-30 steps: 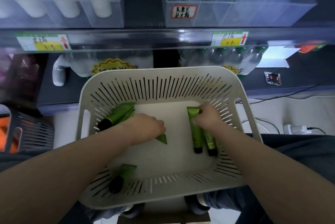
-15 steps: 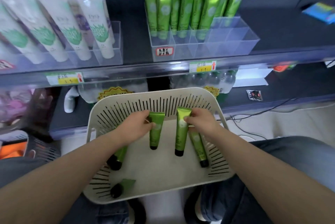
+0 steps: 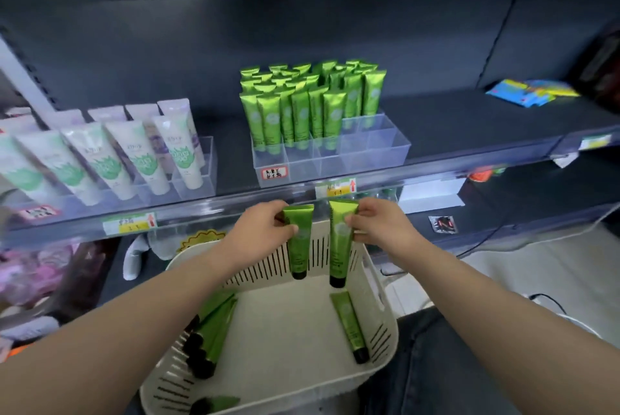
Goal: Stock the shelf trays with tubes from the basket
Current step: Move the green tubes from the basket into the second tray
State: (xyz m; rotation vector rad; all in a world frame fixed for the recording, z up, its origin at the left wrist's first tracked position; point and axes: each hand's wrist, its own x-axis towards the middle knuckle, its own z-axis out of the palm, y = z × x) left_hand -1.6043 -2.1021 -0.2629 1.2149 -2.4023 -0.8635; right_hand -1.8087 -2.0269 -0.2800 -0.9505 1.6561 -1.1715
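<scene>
My left hand [image 3: 260,233] pinches a green tube [image 3: 298,243] by its crimped end, black cap hanging down. My right hand [image 3: 379,230] holds a second green tube [image 3: 339,247] the same way. Both tubes hang above the far rim of the cream slotted basket [image 3: 385,337], just below the shelf edge. In the basket lie one green tube [image 3: 350,327] on the right, a few more green tubes [image 3: 211,334] on the left, and another tube [image 3: 214,404] at the near rim. The clear divided tray [image 3: 372,149] on the shelf holds several upright green tubes [image 3: 302,106]; its right compartments are empty.
A second clear tray [image 3: 201,176] at left holds several white tubes [image 3: 141,156]. The shelf's clear front rail [image 3: 469,169] carries price tags. Blue packets [image 3: 533,95] lie at the shelf's far right. A lower shelf holds a white box [image 3: 432,196]. My legs are under the basket.
Both hands have lifted their green tubes out of the basket, up toward the shelf edge. The view has tilted up, showing more of the shelf.
</scene>
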